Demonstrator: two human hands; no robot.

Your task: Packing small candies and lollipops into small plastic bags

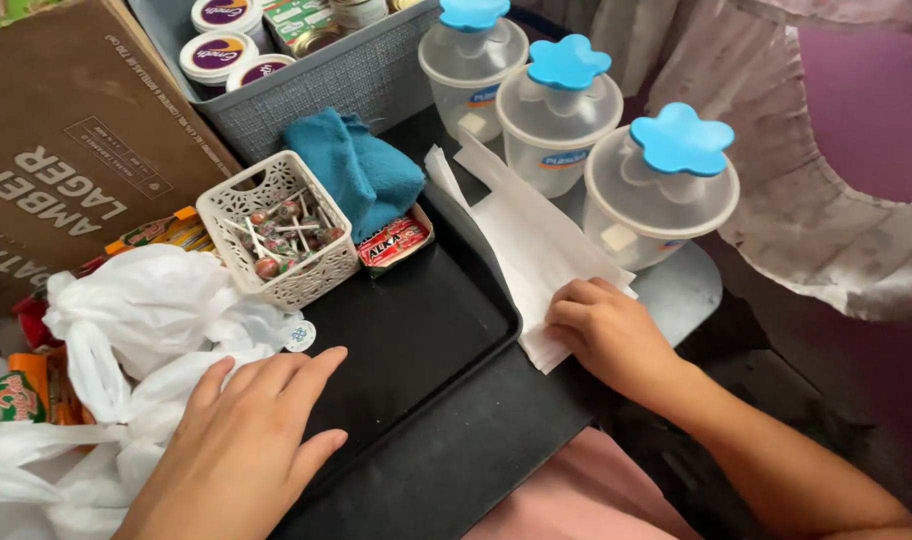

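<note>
Paper [536, 250], a white folded sheet, lies over the black tray's [416, 330] right rim, pinned by the right hand's [606, 330] curled fingers. Left hand [241, 440] rests flat, fingers spread, on crumpled plastic bags [146, 320]. Farther, a lattice basket [276, 230] holds lollipops; three lidded clear jars [576, 120] stand behind.

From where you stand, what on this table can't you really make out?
- White plastic bags: contents hidden by the plastic; the left hand covers part.
- Grey basket: its tubs are cut off by the top edge.
- White paper: its near end lies under the right hand.
- Three clear jars with blue flower-shaped lids: too hazy to tell what is inside.
- Small white basket: the sweets' wrappers are too small to make out.
</note>
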